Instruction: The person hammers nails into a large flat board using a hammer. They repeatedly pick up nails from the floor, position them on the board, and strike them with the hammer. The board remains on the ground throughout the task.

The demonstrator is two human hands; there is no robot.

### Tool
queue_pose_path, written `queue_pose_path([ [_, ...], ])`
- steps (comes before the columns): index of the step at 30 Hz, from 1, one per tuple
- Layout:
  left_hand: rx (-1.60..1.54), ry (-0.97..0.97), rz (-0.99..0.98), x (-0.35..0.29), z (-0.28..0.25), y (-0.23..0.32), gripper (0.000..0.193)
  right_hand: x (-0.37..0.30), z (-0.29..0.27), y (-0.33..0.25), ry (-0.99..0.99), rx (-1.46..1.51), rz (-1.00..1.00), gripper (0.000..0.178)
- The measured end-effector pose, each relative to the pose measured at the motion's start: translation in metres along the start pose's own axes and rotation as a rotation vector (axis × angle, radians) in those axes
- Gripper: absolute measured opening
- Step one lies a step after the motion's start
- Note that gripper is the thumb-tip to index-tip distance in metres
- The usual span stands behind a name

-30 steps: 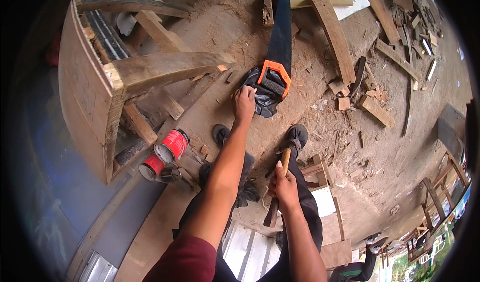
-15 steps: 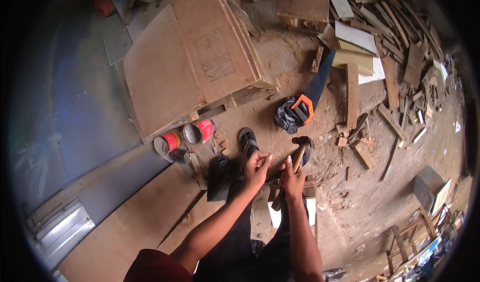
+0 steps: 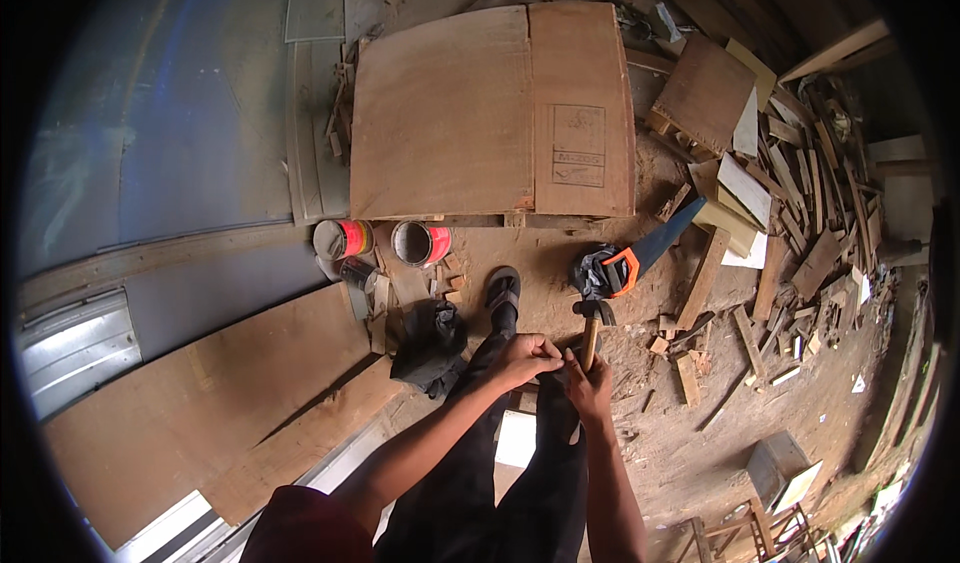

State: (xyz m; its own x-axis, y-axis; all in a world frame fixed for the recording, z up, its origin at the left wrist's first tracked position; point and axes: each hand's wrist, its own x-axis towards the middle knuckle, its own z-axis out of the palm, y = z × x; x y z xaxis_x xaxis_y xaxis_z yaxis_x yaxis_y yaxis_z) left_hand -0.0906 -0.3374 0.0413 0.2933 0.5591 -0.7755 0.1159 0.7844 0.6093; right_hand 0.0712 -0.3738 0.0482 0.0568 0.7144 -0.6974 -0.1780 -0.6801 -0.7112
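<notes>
My right hand [image 3: 589,388] is closed round the wooden handle of a hammer [image 3: 591,335], whose dark head points away from me. Its thumb and a fingertip reach toward my left hand [image 3: 528,359]. The left fingers are pinched together, meeting or nearly meeting the right fingertips; anything between them is too small to make out. Both hands are above my legs, in front of a sandalled foot [image 3: 503,288]. Past the hammer, a handsaw [image 3: 632,265] with an orange and black handle lies on the floor against a black plastic bag [image 3: 594,273].
Ahead stands a large plywood panel structure [image 3: 440,113]. Open paint tins [image 3: 435,244] sit at its near edge, close to a black bag [image 3: 432,348]. Plywood sheets [image 3: 200,393] lie to the left. Timber offcuts [image 3: 705,278] litter the right side, near a grey box [image 3: 778,471].
My hands have come together, the left fingertips moving right to the right hand's. The view has turned, so the panel structure now looks squarer and the saw sits further right.
</notes>
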Motion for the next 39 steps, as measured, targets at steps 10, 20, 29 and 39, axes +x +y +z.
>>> queue_pose_path([
  [10, 0.151, 0.044, 0.234, -0.011, -0.056, -0.01, 0.024, 0.005, -0.029, 0.051, 0.122, -0.112, 0.211, 0.038],
  [20, 0.595, 0.53, 0.894, 0.067, -0.073, 0.161, 0.017, -0.02, -0.127, 0.145, 0.24, -0.324, 0.421, 0.044],
  [29, 0.65, 0.541, 0.982, 0.115, -0.091, 0.143, 0.018, -0.03, -0.122, 0.155, 0.272, -0.347, 0.374, 0.048],
  [39, 0.777, 0.555, 1.212, 0.119, -0.098, 0.136, 0.013, -0.014, -0.017, 0.016, 0.25, -0.247, -0.102, 0.046],
])
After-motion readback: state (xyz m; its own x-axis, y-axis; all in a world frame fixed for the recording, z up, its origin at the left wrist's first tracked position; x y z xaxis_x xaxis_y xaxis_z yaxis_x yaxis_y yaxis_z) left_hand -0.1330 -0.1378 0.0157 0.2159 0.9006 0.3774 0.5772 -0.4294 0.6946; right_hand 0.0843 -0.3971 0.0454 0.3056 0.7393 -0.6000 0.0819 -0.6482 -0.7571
